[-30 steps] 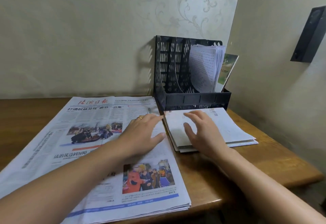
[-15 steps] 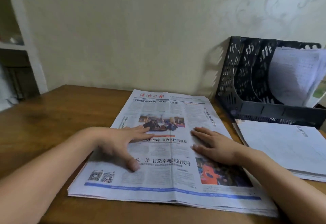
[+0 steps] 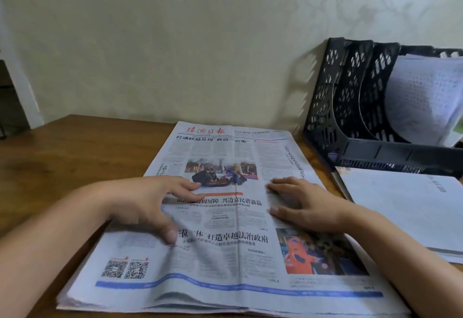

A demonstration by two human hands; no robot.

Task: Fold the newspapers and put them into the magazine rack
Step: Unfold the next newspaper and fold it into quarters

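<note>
Meanwhile both hands (image 3: 150, 200) (image 3: 303, 205) press flat, fingers apart, on the newspaper (image 3: 225, 250) (rack (image 3: 350, 117) and folded stack (image 3: 406, 205) rightward)

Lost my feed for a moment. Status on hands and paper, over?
Left hand and right hand open, flat on newspaper. Newspaper unfolded on table. Magazine rack at right, folded stack before it. Nothing blocking.

Newspaper (image 3: 225, 217): red masthead 法治日报 at top, black headline just below it 打通权益兑现"最后一公里". Mid-page, under the masthead photo: 兴边富民谱新篇 (start hidden by fingers); lower down 打造卓越法治政府, plus 2 QR codes at bottom left corner. Small print on the folded paper stack (image 3: 406, 207) right of the newspaper too blurred to read.
</note>
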